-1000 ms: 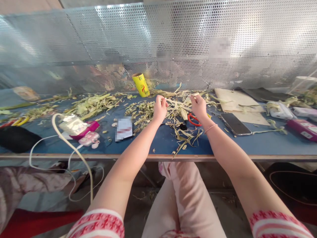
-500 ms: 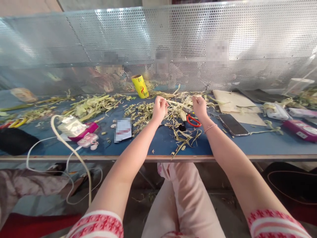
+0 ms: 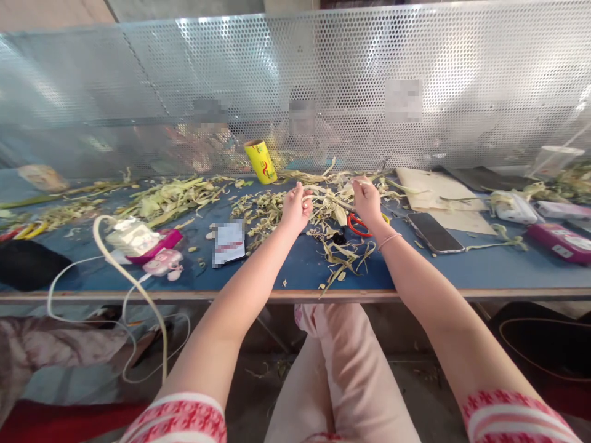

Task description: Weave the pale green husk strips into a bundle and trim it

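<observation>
The left hand (image 3: 295, 208) and right hand (image 3: 368, 200) each pinch one end of a pale husk strip (image 3: 329, 195), stretched between them just above the counter (image 3: 295, 271). It looks light, thin and limp, likely to tear along its grain, so the ends are the best grip. Red scissors (image 3: 357, 225) lie under the right hand; a phone (image 3: 435, 232) sits further right, scraps (image 3: 344, 255) nearer.

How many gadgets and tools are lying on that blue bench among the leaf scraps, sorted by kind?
Phones, dark screen up: 1, the phone
Scissors, red handles: 1, the scissors
Yellow rolls: 1, the yellow roll
White cables: 1, the cable
Total: 4
Both the left hand and right hand pinch a pale leaf strip.
</observation>
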A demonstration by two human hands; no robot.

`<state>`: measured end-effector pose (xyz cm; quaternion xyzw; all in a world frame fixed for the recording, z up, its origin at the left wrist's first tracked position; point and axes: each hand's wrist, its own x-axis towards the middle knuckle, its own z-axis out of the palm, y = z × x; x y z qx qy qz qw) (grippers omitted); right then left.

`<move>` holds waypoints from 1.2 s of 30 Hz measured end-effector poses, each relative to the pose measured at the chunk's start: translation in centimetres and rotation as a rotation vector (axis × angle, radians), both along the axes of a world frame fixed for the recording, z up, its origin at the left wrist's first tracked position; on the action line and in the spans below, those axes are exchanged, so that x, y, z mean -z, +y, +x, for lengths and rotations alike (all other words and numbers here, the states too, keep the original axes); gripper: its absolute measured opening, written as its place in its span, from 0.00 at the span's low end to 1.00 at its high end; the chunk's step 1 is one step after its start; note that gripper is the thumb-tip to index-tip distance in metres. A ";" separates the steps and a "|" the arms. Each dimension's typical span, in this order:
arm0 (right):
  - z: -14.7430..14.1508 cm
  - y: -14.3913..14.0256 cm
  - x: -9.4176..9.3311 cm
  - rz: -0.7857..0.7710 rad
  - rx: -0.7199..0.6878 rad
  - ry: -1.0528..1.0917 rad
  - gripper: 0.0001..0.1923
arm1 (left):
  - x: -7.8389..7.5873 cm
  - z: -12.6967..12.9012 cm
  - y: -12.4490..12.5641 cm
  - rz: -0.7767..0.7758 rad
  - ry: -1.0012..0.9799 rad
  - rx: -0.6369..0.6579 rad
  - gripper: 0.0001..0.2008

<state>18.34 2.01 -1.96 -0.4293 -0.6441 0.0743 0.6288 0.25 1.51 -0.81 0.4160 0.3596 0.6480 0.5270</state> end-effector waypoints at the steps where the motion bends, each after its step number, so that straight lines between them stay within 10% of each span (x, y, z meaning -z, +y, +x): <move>1: -0.1 -0.1 0.0 0.003 0.002 -0.002 0.17 | -0.1 0.1 -0.2 -0.031 -0.031 0.059 0.18; 11: -0.6 -0.2 0.1 -0.037 -0.047 0.107 0.24 | 0.6 0.3 -0.6 -0.477 -0.069 0.430 0.27; 15: -0.7 -0.3 0.0 -0.029 -0.051 0.104 0.23 | 0.6 0.4 -0.7 -0.404 0.108 0.527 0.30; 27: -1.0 -1.2 -0.7 0.009 -0.068 0.077 0.21 | 1.7 0.3 -0.2 0.209 0.752 -0.210 0.18; 36: -1.4 -1.0 -0.4 0.091 -0.132 0.056 0.21 | 2.8 0.9 0.9 0.169 0.413 0.053 0.21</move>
